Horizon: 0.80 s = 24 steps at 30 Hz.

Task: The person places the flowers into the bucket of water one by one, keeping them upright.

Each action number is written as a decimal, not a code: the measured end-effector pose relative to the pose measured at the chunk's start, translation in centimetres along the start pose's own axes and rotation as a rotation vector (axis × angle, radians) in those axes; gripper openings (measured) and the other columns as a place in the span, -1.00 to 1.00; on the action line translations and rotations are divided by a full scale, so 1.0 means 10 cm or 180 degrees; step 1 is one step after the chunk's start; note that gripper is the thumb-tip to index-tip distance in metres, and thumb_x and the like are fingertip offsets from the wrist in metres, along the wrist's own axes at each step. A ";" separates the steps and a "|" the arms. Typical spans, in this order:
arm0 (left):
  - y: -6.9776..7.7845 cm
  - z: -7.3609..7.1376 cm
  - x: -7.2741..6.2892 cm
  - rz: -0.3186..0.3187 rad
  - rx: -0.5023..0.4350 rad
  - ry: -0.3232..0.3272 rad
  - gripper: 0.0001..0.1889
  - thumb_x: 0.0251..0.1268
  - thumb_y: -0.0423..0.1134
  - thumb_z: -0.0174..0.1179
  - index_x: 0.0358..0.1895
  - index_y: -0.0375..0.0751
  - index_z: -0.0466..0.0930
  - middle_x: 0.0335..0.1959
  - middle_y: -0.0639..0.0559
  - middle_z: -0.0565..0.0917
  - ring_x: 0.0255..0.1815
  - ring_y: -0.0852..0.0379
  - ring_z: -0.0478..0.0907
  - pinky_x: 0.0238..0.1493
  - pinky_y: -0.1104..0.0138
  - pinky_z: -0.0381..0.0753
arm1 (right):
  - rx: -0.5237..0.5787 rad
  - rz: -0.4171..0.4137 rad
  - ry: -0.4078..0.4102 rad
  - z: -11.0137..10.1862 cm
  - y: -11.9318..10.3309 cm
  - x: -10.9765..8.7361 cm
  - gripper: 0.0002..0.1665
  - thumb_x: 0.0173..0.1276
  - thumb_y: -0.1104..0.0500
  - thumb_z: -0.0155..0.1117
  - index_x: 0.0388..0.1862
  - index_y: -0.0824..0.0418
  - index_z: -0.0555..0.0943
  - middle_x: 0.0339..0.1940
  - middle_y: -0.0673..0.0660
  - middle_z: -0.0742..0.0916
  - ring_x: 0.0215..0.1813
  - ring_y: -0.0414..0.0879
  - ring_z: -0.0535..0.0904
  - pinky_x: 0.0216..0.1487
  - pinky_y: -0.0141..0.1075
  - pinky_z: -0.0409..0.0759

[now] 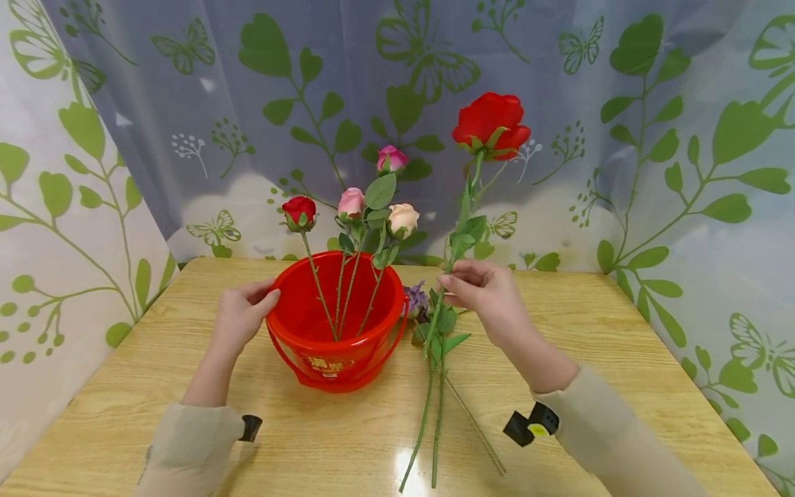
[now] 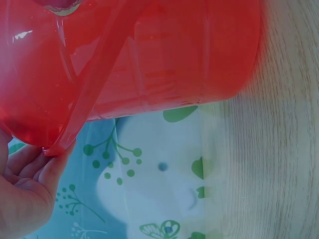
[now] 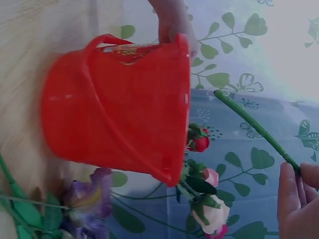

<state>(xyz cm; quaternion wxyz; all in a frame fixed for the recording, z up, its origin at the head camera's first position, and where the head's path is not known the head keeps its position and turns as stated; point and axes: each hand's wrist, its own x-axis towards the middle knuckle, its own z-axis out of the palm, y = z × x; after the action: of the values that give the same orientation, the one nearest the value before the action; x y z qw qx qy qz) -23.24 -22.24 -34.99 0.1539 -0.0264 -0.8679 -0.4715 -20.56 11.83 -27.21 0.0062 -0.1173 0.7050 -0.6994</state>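
Observation:
My left hand point(image 1: 239, 314) grips the rim of a red plastic bucket point(image 1: 338, 369) on its left side, thumb towards the front. Several artificial roses stand in it, among them a small red rose point(image 1: 300, 212), a pink rose point(image 1: 351, 202) and a cream rose point(image 1: 403, 220). Right of the bucket, my right hand point(image 1: 487, 293) pinches the stem of a large red rose point(image 1: 491, 124) between thumb and fingers. The bloom is up. In the right wrist view, the stem's cut end point(image 3: 220, 94) points towards the bucket, apart from it.
Purple flowers point(image 1: 415, 298) lie on the wooden table point(image 1: 577, 331) right of the bucket, their long green stems point(image 1: 437, 428) reaching towards the front edge. The bucket's handle point(image 3: 117, 129) hangs down. A leaf-patterned curtain point(image 1: 261, 138) rises behind the table.

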 end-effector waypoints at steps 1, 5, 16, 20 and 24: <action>0.00 0.00 0.00 0.0000 0.0002 0.0003 -0.61 0.24 -0.24 0.05 0.05 -0.47 0.45 -0.10 -0.32 0.55 -0.11 -0.12 0.51 -0.16 0.18 0.53 | 0.0009 -0.0008 0.0010 0.02 -0.03 0.02 -0.73 0.20 0.38 0.14 -0.14 0.51 0.41 -0.41 0.04 0.61 -0.30 -0.14 0.60 -0.22 -0.29 0.57; -0.01 0.00 0.00 -0.0016 0.0016 0.0002 -0.61 0.24 -0.24 0.06 0.04 -0.46 0.45 -0.10 -0.31 0.55 -0.11 -0.12 0.51 -0.16 0.17 0.53 | 0.0066 -0.0047 0.0019 0.10 -0.12 0.10 -0.70 0.20 0.38 0.14 -0.10 0.52 0.41 -0.40 0.05 0.60 -0.29 -0.11 0.60 -0.20 -0.26 0.57; 0.00 -0.01 0.01 -0.0044 0.0047 -0.0010 -0.62 0.24 -0.24 0.06 0.05 -0.44 0.46 -0.10 -0.31 0.55 -0.10 -0.12 0.51 -0.15 0.16 0.52 | 0.0364 -0.0249 -0.0048 0.35 -0.21 0.28 -0.75 0.20 0.46 0.09 -0.13 0.56 0.41 -0.46 0.03 0.59 -0.34 -0.16 0.60 -0.16 -0.21 0.55; 0.00 -0.01 0.01 -0.0020 0.0077 -0.0005 -0.62 0.23 -0.25 0.06 0.04 -0.44 0.46 -0.11 -0.31 0.55 -0.11 -0.13 0.51 -0.16 0.15 0.53 | 0.0432 -0.0272 -0.0049 0.45 -0.19 0.35 -0.84 0.19 0.45 0.11 -0.23 0.48 0.45 -0.47 0.06 0.60 -0.33 -0.12 0.61 -0.17 -0.22 0.56; 0.00 -0.01 0.01 0.0009 0.0090 0.0007 -0.63 0.23 -0.26 0.06 0.03 -0.45 0.47 -0.12 -0.31 0.56 -0.12 -0.12 0.52 -0.17 0.16 0.54 | 0.0348 -0.0316 -0.0071 0.55 -0.13 0.41 -0.86 0.19 0.43 0.13 -0.26 0.47 0.47 -0.46 0.08 0.59 -0.34 -0.11 0.60 -0.18 -0.21 0.56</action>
<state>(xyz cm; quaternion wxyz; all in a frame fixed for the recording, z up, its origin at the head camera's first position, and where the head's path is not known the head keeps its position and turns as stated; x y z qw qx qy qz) -23.27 -22.32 -34.91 0.1558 -0.0250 -0.8743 -0.4590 -23.43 5.69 -25.39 -0.0143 -0.1594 0.6589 -0.7350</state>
